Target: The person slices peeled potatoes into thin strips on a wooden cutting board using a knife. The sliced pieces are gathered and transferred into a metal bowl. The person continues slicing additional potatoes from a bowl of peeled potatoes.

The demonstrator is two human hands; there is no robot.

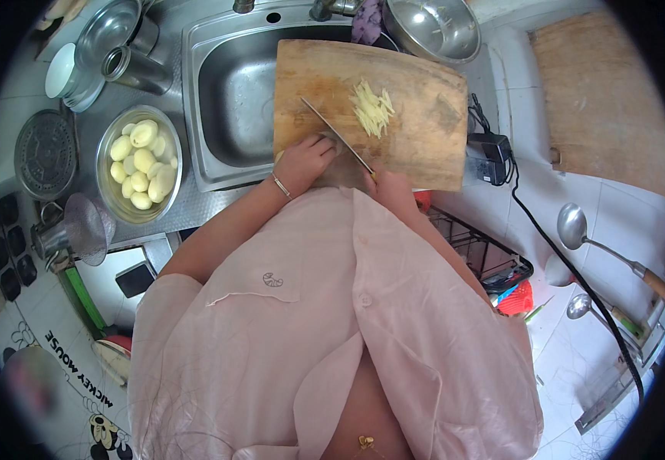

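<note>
A wooden cutting board [424, 155] lies across the right part of the steel sink. My right hand [390, 187] is closed on the handle of a kitchen knife [338, 135], whose blade points up and left over the board. At the board's lower left, my left hand [306, 161] rests with bent fingers beside the blade; whether something lies under the fingers cannot be told. A small pile of pale yellow strips [372, 109], cut like potato, lies on the board right of the blade.
Left of the sink [234, 98] stands a metal bowl [102, 190] of peeled potatoes [144, 133]. A steel cup [142, 72] and white bowls [62, 72] sit behind it. A steel basin [436, 29] is at the back right. A black cable [562, 256] hangs at the right.
</note>
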